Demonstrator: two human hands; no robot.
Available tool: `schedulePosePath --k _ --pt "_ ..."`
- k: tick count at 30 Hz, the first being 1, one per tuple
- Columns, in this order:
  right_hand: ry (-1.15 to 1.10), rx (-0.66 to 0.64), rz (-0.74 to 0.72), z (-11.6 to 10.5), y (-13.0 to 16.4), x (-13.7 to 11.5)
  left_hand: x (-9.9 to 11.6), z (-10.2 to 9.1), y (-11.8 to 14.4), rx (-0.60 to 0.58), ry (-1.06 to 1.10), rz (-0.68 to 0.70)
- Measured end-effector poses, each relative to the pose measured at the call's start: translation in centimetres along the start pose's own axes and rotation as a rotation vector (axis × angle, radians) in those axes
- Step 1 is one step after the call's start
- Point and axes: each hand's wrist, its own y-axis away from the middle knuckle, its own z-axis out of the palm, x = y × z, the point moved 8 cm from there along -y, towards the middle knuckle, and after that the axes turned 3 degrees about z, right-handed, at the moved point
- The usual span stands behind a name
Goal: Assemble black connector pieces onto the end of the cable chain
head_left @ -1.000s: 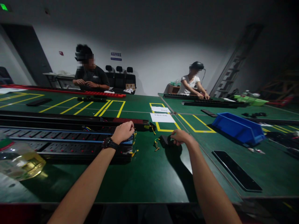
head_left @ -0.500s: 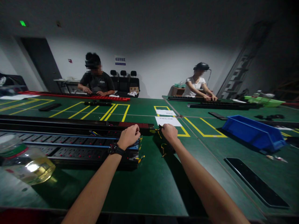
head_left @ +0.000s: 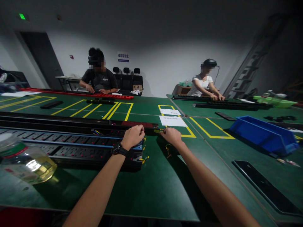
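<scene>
At the far left, a clear bottle (head_left: pixel 30 167) of yellow liquid is seen tilted at the near side of a green table (head_left: pixel 151 192). Behind it, power strips (head_left: pixel 80 152) with dark sockets and red dots are laid side by side, and a long black bar (head_left: pixel 78 122) is set along their far side. Farther back, a red rail (head_left: pixel 78 92) is placed in front of a seated co-worker (head_left: pixel 100 80) in a dark shirt.

The left hand (head_left: pixel 133 137), with a black watch (head_left: pixel 119 149) worn at the wrist, is rested with bent fingers over the right ends of the strips; whether anything is gripped cannot be told. Just beside it, yellow-green wires (head_left: pixel 144 160) are seen at the strip ends.

The two hands are held apart. The right hand (head_left: pixel 172 136) is placed at the black bar's right end, its fingertips drawn in beside a yellow wire end (head_left: pixel 156 130); whether this is pinched cannot be made out. Behind it, white papers (head_left: pixel 173 121) are laid flat.

Farther right, a co-worker (head_left: pixel 204 85) in white is shown beyond dark rails, then a blue bin (head_left: pixel 262 135), with a phone (head_left: pixel 265 186) placed nearer.
</scene>
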Motion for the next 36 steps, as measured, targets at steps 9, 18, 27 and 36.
schedulePosePath --k 9,18,27,36 --pt "-0.004 -0.017 -0.003 -0.7 1.1 -1.8 0.1 0.0 0.1 -0.014 -0.008 -0.011" --pt "-0.44 -0.179 -0.184 -3.7 4.3 2.5 0.6 -0.2 0.2 -0.012 0.009 0.034" --pt "-0.562 -0.402 -0.197 -2.1 8.5 4.7 0.3 -0.1 -0.1 -0.019 -0.024 0.04" --pt "-0.316 -0.533 -0.16 -2.2 9.6 5.7 0.0 -0.2 -0.3 -0.022 -0.005 0.025"
